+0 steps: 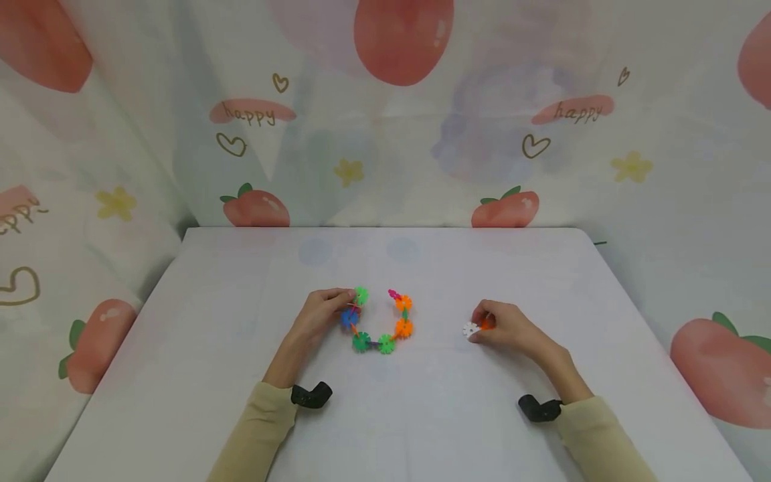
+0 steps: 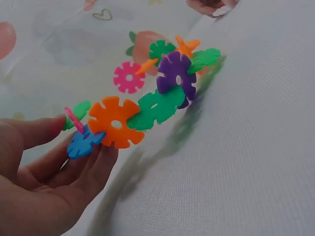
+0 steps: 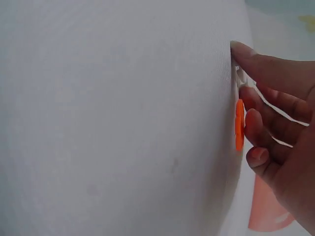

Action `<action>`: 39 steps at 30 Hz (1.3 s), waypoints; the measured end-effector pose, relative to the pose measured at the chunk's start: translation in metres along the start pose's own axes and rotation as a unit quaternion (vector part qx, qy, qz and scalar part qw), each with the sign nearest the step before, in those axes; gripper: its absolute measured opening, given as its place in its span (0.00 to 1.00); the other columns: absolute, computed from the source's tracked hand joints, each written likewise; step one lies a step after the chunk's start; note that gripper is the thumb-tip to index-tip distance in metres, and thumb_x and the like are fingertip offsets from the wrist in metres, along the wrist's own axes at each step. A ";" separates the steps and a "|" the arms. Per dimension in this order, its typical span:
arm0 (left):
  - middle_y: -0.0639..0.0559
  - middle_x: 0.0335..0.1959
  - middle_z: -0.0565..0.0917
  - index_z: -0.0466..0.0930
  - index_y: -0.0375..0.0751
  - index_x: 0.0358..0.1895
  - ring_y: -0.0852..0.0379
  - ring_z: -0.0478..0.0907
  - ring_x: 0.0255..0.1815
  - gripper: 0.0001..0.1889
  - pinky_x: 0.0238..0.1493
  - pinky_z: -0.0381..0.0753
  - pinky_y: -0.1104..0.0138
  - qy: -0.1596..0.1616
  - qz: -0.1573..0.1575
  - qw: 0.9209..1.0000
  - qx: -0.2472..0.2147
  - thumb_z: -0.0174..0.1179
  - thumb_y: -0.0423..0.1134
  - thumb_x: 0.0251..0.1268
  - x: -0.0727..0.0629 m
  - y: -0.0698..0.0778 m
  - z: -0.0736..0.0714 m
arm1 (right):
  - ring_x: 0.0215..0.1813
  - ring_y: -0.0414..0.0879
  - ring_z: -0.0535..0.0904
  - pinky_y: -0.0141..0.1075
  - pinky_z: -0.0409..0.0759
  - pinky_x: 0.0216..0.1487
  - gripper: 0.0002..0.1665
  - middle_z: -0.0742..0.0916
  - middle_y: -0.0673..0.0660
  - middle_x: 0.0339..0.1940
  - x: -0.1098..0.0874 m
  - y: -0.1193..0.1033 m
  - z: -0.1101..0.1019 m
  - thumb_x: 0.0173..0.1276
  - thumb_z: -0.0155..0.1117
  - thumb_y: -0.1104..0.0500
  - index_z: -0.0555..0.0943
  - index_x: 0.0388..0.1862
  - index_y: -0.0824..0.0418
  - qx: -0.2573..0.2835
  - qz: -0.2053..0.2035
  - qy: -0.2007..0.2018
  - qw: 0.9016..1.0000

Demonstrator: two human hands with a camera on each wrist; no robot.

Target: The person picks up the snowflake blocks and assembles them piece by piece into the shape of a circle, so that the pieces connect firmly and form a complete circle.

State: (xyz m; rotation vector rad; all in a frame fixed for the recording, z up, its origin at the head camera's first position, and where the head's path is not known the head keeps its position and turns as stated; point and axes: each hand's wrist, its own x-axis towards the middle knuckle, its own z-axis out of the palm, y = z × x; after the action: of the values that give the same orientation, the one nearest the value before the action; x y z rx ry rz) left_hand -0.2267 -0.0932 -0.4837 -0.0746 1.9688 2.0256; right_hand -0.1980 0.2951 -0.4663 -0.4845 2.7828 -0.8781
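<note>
A curved chain of notched plastic snowflake discs, linked edge to edge, forms a U in the head view. My left hand (image 1: 319, 314) grips its left end: in the left wrist view the thumb lies by a light green disc (image 2: 81, 110) and the fingers curl behind a blue disc (image 2: 84, 143). Orange (image 2: 115, 129), green (image 2: 156, 107) and purple (image 2: 176, 73) discs follow, and a pink disc (image 2: 129, 77) makes the far end. To the right, apart from the chain, my right hand (image 1: 507, 326) pinches a white snowflake disc (image 1: 470, 330). An orange disc (image 3: 239, 125) sits beside its fingers, partly hidden.
White cloth covers the table (image 1: 385, 422), whose back edge meets a curtain (image 1: 385, 147) printed with fruit and hearts. Black wrist mounts (image 1: 311, 395) stick out inward from both sleeves.
</note>
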 end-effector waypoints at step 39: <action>0.44 0.44 0.91 0.86 0.30 0.52 0.59 0.87 0.43 0.16 0.47 0.83 0.70 0.003 -0.003 1.000 0.026 0.65 0.41 0.72 0.002 -0.003 0.002 | 0.37 0.42 0.87 0.32 0.85 0.41 0.04 0.91 0.50 0.36 0.078 -0.102 0.044 0.68 0.74 0.60 0.89 0.39 0.60 0.119 -0.102 0.099 0.983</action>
State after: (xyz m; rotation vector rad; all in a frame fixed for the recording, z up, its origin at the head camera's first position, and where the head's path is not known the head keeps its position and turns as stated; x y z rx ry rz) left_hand -0.2275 -0.0908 -0.4872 -0.0739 2.0204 1.9724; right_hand -0.2333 0.1655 -0.4485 -0.6834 2.7808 -1.3550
